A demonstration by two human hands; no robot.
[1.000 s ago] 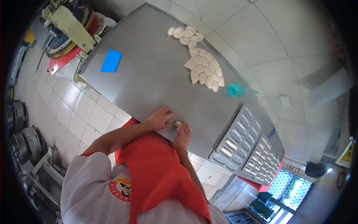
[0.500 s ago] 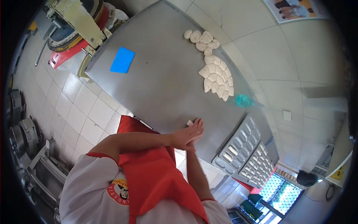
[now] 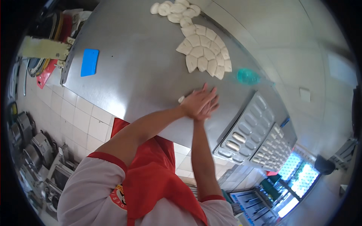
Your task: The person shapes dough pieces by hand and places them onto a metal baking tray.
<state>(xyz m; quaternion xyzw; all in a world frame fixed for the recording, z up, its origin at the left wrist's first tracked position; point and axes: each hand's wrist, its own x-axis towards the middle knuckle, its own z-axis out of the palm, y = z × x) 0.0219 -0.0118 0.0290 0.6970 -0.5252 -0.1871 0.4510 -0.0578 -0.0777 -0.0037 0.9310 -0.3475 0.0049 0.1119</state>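
Observation:
My left hand (image 3: 194,104) lies crossed over my right hand (image 3: 207,110), both with fingers stretched out, low over the grey metal table (image 3: 139,71). From beneath them, at the left, pokes the pale end of a dough piece (image 3: 181,99); the rest is hidden under my palms. Neither hand is closed round it. Beyond my hands a fan of cut dough pieces (image 3: 203,51) lies close together on the table. Several rounder dough pieces (image 3: 175,11) sit at its far left end.
On the right stand a metal moulded tray (image 3: 250,122) with a few shaped doughs in its hollows and a second tray (image 3: 272,148) full of small doughs. A green translucent plastic thing (image 3: 247,76) lies by the wall edge. A blue scraper (image 3: 89,62) rests at left, near a machine (image 3: 47,49).
My crossed hands have moved forward, away from my body, with the dough end still showing at their left. The whole view has shifted and turned a little.

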